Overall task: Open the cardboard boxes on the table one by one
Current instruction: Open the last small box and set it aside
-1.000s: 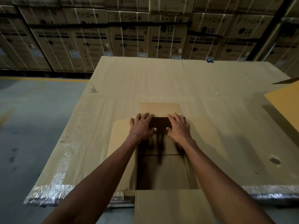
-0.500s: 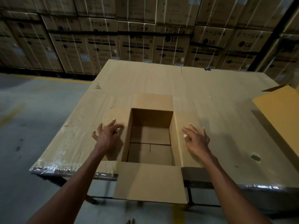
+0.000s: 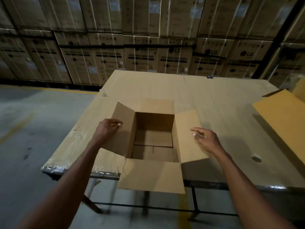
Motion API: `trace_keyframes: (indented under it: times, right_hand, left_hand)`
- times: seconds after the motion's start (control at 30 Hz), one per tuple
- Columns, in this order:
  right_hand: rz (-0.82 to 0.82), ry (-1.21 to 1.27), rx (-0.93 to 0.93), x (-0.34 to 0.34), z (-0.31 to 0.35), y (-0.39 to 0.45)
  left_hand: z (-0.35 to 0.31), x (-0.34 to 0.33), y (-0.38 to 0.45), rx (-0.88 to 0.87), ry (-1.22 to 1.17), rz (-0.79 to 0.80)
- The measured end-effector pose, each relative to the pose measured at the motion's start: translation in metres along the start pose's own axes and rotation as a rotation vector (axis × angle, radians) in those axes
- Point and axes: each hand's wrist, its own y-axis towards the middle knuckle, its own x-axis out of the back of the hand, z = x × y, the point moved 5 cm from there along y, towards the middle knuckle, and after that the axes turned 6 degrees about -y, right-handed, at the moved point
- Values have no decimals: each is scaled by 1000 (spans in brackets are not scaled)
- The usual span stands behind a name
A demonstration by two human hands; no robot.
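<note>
Cardboard box (image 3: 154, 128) sits at the near edge of the table (image 3: 214, 90), all four flaps out, interior empty. Left hand (image 3: 108, 129) over the left flap (image 3: 123, 129), right hand (image 3: 206, 140) over the right flap (image 3: 188, 138) — both with loosely curled fingers, gripping nothing.

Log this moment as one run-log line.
brown cardboard box: open, four flaps out, looks empty | left hand: at left flap, hold unclear | right hand: over right flap | cardboard-covered table

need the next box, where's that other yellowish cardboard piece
In the head view the yellowish cardboard piece lies at the table's far right edge, right of the open box and beyond the right hand.
</note>
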Motion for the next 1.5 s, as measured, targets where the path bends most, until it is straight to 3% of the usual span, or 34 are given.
trace_keyframes:
  times: [0.3, 0.5, 0.83, 1.2, 1.33, 1.5]
  right_hand:
    - [102, -197, 59, -21, 68, 21]
    - [63, -290, 19, -35, 74, 26]
    - [-19, -336, -94, -10, 54, -2]
    - [-321, -332, -410, 87, -27, -136]
    - [-462, -318, -565, 117, -51, -212]
    - [-527, -296, -725, 150, -83, -304]
  left_hand:
    - [-32, -23, 0, -103, 182, 239]
    - [-29, -33, 2, -112, 291, 169]
    - [-59, -42, -3, -73, 185, 99]
    - [-156, -136, -17, -362, 127, 444]
    - [-206, -187, -46, -502, 103, 575]
    - [-259, -246, -102, -659, 89, 737]
